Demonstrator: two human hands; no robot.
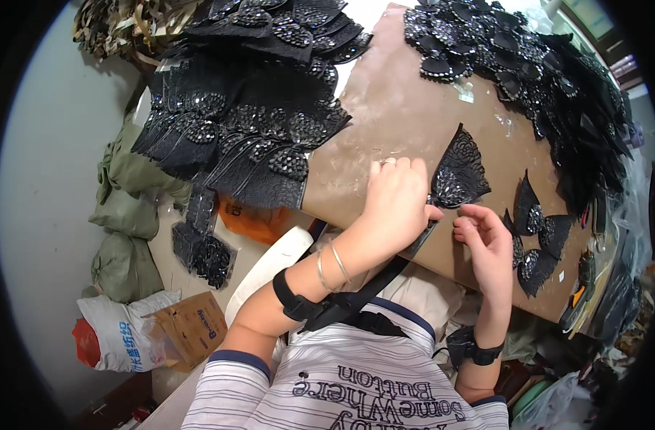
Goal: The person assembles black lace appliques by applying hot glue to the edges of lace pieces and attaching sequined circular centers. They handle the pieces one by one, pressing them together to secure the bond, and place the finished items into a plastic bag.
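The room was lined on one side by a pale grey wall (pixel 51 208), with knotted olive-green cloth sacks (pixel 123 269) slumped on the floor near it. Across a brown, faintly glossy counter (pixel 385 93) lay dark heaps of work: a layered pile of black lace pieces with sequins (pixel 256 136) toward the left, and a thick heap of black sequined petal shapes (pixel 514 64) toward the far right.

At the near edge, one black fan-shaped lace piece with a glittering base (pixel 460 172) lay with its pointed tip away from the person. The left hand (pixel 398 197) was beside its lower left side, fingers curled under and thumb extended toward the base; I couldn't tell whether that grip had hold of it. The right hand (pixel 489 240) was just below the base, its grip half open, thumb and forefinger slightly apart around nothing I could make out. Right of it lay a cluster of black sequined leaf shapes (pixel 539 240).
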